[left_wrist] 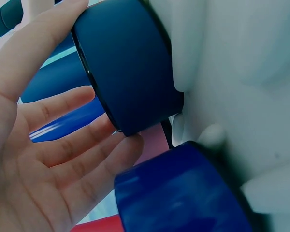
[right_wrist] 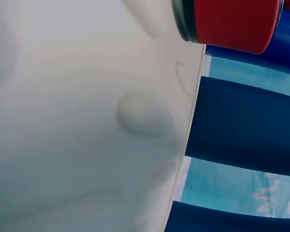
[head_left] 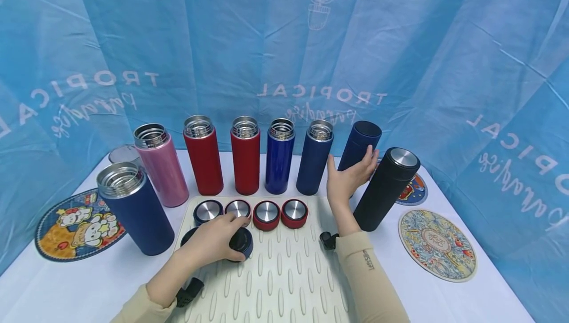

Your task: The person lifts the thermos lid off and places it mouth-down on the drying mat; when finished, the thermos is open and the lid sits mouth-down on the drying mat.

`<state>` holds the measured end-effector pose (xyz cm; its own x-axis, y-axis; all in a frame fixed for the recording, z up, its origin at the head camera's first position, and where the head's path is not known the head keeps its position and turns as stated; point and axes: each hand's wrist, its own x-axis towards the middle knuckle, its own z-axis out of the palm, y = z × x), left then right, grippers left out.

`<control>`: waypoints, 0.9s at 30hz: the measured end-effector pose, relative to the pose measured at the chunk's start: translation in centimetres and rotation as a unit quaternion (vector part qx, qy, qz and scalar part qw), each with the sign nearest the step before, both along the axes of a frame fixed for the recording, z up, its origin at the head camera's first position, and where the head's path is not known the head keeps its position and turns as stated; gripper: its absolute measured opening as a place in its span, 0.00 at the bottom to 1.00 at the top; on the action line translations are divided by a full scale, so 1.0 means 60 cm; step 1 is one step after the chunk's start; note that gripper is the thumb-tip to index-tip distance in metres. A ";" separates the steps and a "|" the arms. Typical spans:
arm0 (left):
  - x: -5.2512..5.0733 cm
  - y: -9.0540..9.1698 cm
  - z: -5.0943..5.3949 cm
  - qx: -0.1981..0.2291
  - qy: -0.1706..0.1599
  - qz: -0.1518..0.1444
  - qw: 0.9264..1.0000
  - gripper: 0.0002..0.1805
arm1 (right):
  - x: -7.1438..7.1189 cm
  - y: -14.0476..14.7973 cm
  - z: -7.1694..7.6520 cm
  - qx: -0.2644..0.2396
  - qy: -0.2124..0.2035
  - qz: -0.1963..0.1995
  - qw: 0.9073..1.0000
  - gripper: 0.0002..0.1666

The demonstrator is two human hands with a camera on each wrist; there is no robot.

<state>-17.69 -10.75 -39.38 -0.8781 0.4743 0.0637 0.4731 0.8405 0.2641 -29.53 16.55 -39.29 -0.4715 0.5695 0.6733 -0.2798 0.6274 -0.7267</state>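
My left hand (head_left: 213,239) pinches a dark blue flask lid (head_left: 242,244) between thumb and fingers, low over the cream ribbed mat (head_left: 280,283). In the left wrist view the held lid (left_wrist: 128,63) shows its side, with a brighter blue lid (left_wrist: 183,193) close by. My right hand (head_left: 351,180) is in front of a dark blue flask (head_left: 357,138) with a dark top, its thumb and fingers spread to either side; whether they touch it cannot be told. The right wrist view does not show that hand.
Silver-topped lids, such as a red lid (head_left: 266,217), line the mat's back edge. Behind stand several uncapped flasks, including a red flask (head_left: 204,165) and a pink flask (head_left: 164,175). A black flask (head_left: 384,192) stands right, near a round patterned mat (head_left: 437,244).
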 end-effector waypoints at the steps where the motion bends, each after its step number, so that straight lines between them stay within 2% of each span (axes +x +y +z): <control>1: 0.000 0.000 0.000 0.001 0.000 0.000 1.000 0.40 | -0.003 0.002 -0.001 -0.012 -0.011 0.003 1.000 0.52; 7: 0.000 -0.001 0.000 0.003 -0.004 0.002 1.000 0.40 | -0.021 0.017 -0.006 -0.097 -0.063 0.020 0.993 0.61; 10: -0.001 -0.001 0.000 0.002 -0.003 0.002 1.000 0.40 | -0.028 0.024 -0.011 -0.122 -0.083 0.031 0.989 0.62; 13: -0.002 -0.001 0.000 0.000 -0.003 0.003 1.000 0.40 | -0.034 0.030 -0.013 -0.135 -0.097 0.035 0.986 0.63; 19: -0.003 -0.002 0.001 0.000 -0.008 0.005 1.000 0.39 | -0.035 0.036 -0.007 -0.154 -0.113 0.035 0.981 0.55; 27: -0.005 -0.001 -0.001 -0.001 -0.016 0.006 1.000 0.40 | -0.023 0.034 0.002 -0.157 -0.093 0.044 0.982 0.53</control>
<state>-17.96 -10.84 -39.44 -0.8856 0.4632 0.0342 0.4537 0.8469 0.2773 -30.89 18.60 -39.15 -0.6267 0.6866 0.3685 -0.1675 0.3431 -0.9242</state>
